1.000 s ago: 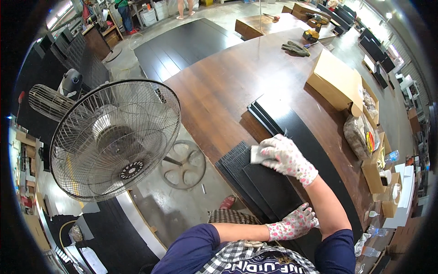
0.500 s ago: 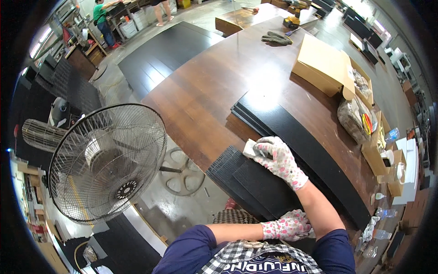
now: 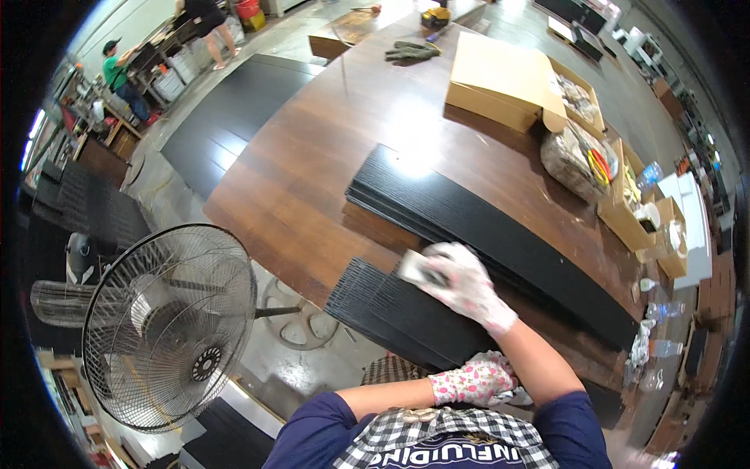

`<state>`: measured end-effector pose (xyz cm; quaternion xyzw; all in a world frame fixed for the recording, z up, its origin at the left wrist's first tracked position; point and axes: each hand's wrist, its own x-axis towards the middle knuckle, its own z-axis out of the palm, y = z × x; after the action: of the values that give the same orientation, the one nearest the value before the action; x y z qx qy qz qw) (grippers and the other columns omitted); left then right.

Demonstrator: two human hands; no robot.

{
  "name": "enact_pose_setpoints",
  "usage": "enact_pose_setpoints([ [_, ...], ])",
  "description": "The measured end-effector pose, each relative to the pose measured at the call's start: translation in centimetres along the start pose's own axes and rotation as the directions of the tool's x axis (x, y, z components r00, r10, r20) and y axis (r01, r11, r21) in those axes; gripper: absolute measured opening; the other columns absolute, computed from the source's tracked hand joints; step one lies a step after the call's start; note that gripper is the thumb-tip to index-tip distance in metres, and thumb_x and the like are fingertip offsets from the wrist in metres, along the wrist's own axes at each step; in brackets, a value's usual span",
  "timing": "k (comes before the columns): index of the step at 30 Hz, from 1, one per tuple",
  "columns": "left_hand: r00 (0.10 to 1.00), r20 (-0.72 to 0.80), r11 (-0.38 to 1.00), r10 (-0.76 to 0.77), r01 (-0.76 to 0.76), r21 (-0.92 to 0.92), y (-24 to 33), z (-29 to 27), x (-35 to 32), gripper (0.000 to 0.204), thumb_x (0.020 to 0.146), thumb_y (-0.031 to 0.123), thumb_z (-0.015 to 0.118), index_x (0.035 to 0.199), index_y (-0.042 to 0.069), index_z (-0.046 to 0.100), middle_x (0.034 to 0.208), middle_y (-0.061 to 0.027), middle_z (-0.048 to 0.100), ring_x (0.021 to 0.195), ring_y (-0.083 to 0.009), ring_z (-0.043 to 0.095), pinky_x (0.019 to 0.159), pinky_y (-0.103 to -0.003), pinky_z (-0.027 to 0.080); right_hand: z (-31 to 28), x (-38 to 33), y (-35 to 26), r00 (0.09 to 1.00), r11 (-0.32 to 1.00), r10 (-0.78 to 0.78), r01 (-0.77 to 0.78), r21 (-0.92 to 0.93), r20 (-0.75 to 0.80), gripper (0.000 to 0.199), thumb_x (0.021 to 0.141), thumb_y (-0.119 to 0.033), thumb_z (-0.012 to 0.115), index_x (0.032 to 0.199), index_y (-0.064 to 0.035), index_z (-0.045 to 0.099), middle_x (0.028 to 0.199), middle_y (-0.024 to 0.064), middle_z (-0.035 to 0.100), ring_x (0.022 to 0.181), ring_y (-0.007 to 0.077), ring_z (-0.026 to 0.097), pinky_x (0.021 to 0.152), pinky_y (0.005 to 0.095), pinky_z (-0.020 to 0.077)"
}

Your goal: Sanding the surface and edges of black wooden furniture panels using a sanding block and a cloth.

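Note:
My right hand (image 3: 461, 283), in a white glove with a pink pattern, is closed around a small whitish block (image 3: 416, 268). It presses the block near the far edge of the black grooved boards (image 3: 375, 301), which lie overlapping at the near side of the table; the hand is slightly blurred. Close to my body, my left hand (image 3: 473, 380), gloved alike, rests at the near edge of these boards. Its fingers look curled over something greyish-white, partly hidden beneath my right forearm. Beyond my right hand lies a stack of long black boards (image 3: 469, 215).
A brown table (image 3: 312, 168) carries an open cardboard box (image 3: 504, 78), a plastic-wrapped bundle (image 3: 574, 162) and a dark glove (image 3: 412, 51). Plastic bottles (image 3: 664, 311) stand at the right. A caged fan (image 3: 168, 328) is on my left. Another person (image 3: 125, 82) works far left.
The whole view has shifted, with the table's things now further left. My right hand has slid the whitish block along the board, away from its left end. My left hand stays by the boards' near edge.

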<state>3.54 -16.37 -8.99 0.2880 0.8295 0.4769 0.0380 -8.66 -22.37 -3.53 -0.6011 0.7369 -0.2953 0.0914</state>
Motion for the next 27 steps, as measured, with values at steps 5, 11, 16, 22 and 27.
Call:
enact_pose_setpoints([
  [5,0.999,-0.043,0.993,-0.02,0.024,0.114,1.3,-1.7,-0.4,0.029,0.083,0.034,0.061,0.096,0.009,0.068,0.099,-0.0131,0.065,0.097,-0.0321,0.061,0.086,-0.045,0.047,-0.1,0.6,0.1,0.998,0.997,-0.034,0.03,0.07,0.048,0.03,0.073,-0.024,0.076,0.096,-0.0073,0.067,0.104,0.0087,0.062,0.095,0.028,0.057,0.082,0.0392,0.0476],
  [11,0.991,-0.102,0.992,0.09,-0.08,0.1,1.2,-2.4,-1.0,0.019,0.08,0.03,0.065,0.078,0.011,0.062,0.078,-0.007,0.058,0.076,-0.0264,0.059,0.065,-0.04,0.046,-9.3,-20.5,3.0,0.926,0.925,0.376,-0.378,0.041,0.041,0.031,0.066,-0.017,0.081,0.093,-0.0104,0.069,0.113,0.0094,0.063,0.106,0.0283,0.058,0.091,0.0412,0.046],
  [16,0.98,-0.095,0.978,0.174,-0.16,0.134,1.2,-3.1,-0.2,0.019,0.079,0.029,0.068,0.079,0.011,0.065,0.079,-0.0061,0.061,0.077,-0.0252,0.06,0.065,-0.038,0.047,-10.3,-21.8,1.9,0.898,0.906,0.418,-0.422,-0.005,-0.136,0.028,0.071,-0.022,0.078,0.093,-0.007,0.068,0.11,0.0109,0.064,0.104,0.029,0.058,0.089,0.0398,0.0464],
  [22,0.995,-0.031,0.977,0.092,-0.084,0.195,1.6,-3.4,-0.7,0.019,0.077,0.028,0.07,0.076,0.01,0.065,0.079,-0.0066,0.063,0.073,-0.0252,0.061,0.064,-0.038,0.047,-6.8,-17.8,-0.2,0.937,0.935,0.319,-0.336,-0.117,-0.143,0.028,0.075,-0.026,0.075,0.095,-0.0066,0.069,0.104,0.0123,0.065,0.1,0.0312,0.059,0.086,0.0415,0.0478],
  [27,0.995,-0.072,0.988,0.069,-0.058,0.145,1.7,-3.4,-0.7,0.018,0.075,0.026,0.072,0.079,0.009,0.067,0.081,-0.006,0.064,0.076,-0.0237,0.062,0.066,-0.039,0.048,-12.6,-30.9,0.7,0.621,0.586,0.666,-0.778,-0.225,-0.412,0.026,0.075,-0.029,0.075,0.089,-0.0077,0.071,0.098,0.0123,0.066,0.096,0.0301,0.06,0.084,0.0413,0.0486],
])
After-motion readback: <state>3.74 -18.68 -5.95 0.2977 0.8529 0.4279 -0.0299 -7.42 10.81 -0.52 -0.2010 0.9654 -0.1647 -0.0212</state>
